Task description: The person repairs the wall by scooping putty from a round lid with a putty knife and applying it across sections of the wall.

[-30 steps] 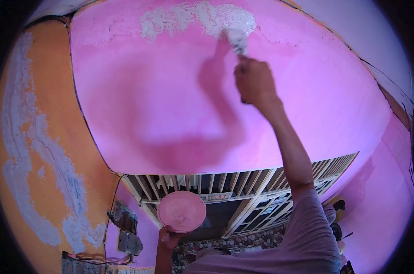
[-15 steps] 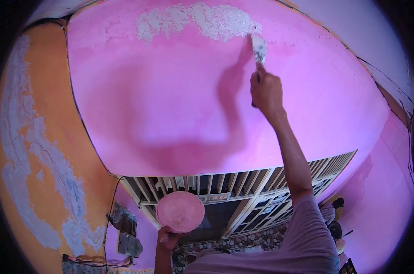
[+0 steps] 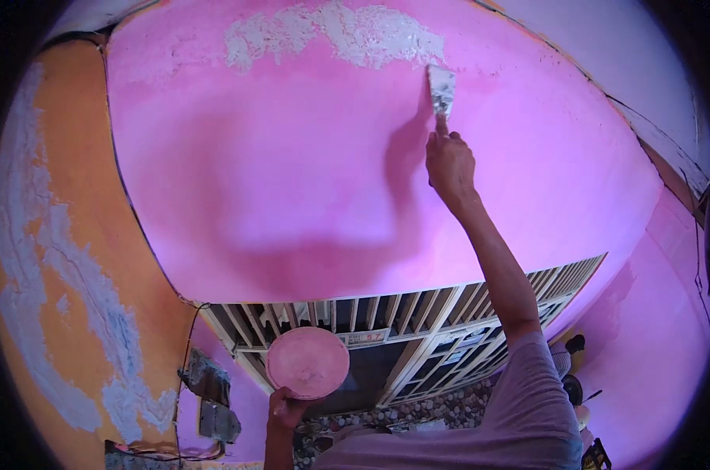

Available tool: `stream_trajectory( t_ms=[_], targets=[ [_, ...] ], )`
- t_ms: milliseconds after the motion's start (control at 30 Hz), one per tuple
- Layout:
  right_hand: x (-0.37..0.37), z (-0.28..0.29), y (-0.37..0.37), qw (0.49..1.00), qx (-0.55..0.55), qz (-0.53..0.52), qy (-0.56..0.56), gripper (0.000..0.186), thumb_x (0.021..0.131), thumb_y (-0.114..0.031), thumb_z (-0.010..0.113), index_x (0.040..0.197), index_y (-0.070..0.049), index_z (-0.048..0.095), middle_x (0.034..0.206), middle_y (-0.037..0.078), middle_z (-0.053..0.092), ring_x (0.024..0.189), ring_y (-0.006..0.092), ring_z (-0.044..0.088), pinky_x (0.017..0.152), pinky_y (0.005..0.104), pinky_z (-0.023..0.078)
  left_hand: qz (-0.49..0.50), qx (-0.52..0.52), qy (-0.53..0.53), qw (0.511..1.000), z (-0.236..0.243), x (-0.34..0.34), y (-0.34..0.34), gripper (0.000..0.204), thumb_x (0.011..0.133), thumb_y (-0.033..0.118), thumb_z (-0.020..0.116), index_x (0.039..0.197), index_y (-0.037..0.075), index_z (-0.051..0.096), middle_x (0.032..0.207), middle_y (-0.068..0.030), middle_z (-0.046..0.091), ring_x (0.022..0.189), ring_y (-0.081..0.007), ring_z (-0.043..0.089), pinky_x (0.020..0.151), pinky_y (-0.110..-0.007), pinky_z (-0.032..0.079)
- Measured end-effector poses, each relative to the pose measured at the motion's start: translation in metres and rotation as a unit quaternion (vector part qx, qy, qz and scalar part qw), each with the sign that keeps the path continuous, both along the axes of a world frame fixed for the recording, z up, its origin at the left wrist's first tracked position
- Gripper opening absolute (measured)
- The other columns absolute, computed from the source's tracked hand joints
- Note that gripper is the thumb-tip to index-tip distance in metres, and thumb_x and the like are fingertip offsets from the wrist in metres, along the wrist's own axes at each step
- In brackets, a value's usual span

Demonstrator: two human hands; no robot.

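Note:
My right hand (image 3: 450, 166) is stretched up and closed round the handle of a putty knife (image 3: 442, 90), its index finger laid along the tool. Grey-white paste smears the blade, which sits just below the right end of a rough white putty patch (image 3: 378, 35) on the pink wall (image 3: 308, 172). Whether the blade touches the wall, I cannot tell. Lower down, my left hand (image 3: 286, 409) grips a round pink bowl (image 3: 308, 363) from beneath its near edge. A little pale residue shows inside the bowl.
Below the pink wall runs a barred metal door and window frame (image 3: 418, 360). To the left, an orange wall (image 3: 81, 235) carries long grey putty streaks. A dark electrical box (image 3: 218, 419) and loose cable hang near the lower left corner. Another person (image 3: 563, 360) is partly visible at the lower right.
My right hand and the putty knife have dropped slightly, bringing the blade below the patch's edge. The left hand and bowl stay nearly still. The whole view has shifted a little.

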State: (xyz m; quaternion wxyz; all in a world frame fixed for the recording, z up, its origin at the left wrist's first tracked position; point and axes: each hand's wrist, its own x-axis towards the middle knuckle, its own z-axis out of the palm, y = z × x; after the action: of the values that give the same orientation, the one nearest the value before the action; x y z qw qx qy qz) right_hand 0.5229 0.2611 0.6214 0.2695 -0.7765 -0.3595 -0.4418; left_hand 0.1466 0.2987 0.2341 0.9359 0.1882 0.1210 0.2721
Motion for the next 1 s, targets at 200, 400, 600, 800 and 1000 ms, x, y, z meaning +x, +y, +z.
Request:
stream_trajectory(
  t_ms=[200,400,600,800,1000],
  targets=[
    [-0.005,0.061,-0.009,0.990,0.057,0.106,-0.074,0.036,0.086,-0.016,0.051,0.118,0.001,0.054,0.070,0.023,0.060,0.065,0.0374,0.061,0.061,0.0447,0.049,-0.003,-0.017,-0.004,1.000,-0.002,0.003,0.004,0.073,0.064,0.011,0.052,0.132,-0.004,0.029,0.128,-0.0241,0.042,0.115,-0.0448,0.045,0.089,-0.062,0.044],
    [-0.030,0.052,-0.009,0.994,-0.024,0.106,0.007,0.036,0.083,-0.016,0.051,0.115,-0.001,0.057,0.070,0.025,0.060,0.066,0.0392,0.061,0.065,0.0462,0.049,0.005,0.018,0.021,1.000,0.000,0.006,0.000,0.073,0.067,0.016,0.052,0.133,-0.005,0.027,0.130,-0.0242,0.039,0.115,-0.0429,0.045,0.090,-0.060,0.044],
    [-0.045,0.060,-0.030,0.984,0.052,0.169,-0.024,0.032,0.082,-0.014,0.054,0.106,0.006,0.059,0.069,0.026,0.058,0.064,0.0375,0.061,0.061,0.0442,0.048,-0.002,-0.024,0.019,1.000,-0.002,0.010,0.002,0.072,0.065,0.012,0.051,0.132,-0.004,0.030,0.129,-0.0233,0.042,0.115,-0.0448,0.044,0.091,-0.062,0.042],
    [-0.036,0.077,-0.003,0.990,0.017,0.143,0.012,0.021,0.081,-0.014,0.052,0.092,0.002,0.061,0.077,0.025,0.061,0.073,0.0400,0.061,0.068,0.0458,0.050,0.000,0.022,0.017,1.000,0.004,0.011,0.002,0.070,0.067,0.013,0.051,0.131,-0.005,0.030,0.128,-0.0231,0.043,0.114,-0.0438,0.046,0.091,-0.061,0.043],
    [-0.061,0.050,-0.014,0.983,-0.017,0.184,0.013,0.027,0.081,-0.014,0.052,0.098,0.004,0.062,0.074,0.026,0.059,0.069,0.0399,0.061,0.067,0.0451,0.049,0.000,0.009,0.013,1.000,0.002,0.004,0.002,0.070,0.068,0.014,0.053,0.131,-0.006,0.031,0.128,-0.0235,0.044,0.114,-0.0446,0.046,0.090,-0.061,0.043]
  ],
)
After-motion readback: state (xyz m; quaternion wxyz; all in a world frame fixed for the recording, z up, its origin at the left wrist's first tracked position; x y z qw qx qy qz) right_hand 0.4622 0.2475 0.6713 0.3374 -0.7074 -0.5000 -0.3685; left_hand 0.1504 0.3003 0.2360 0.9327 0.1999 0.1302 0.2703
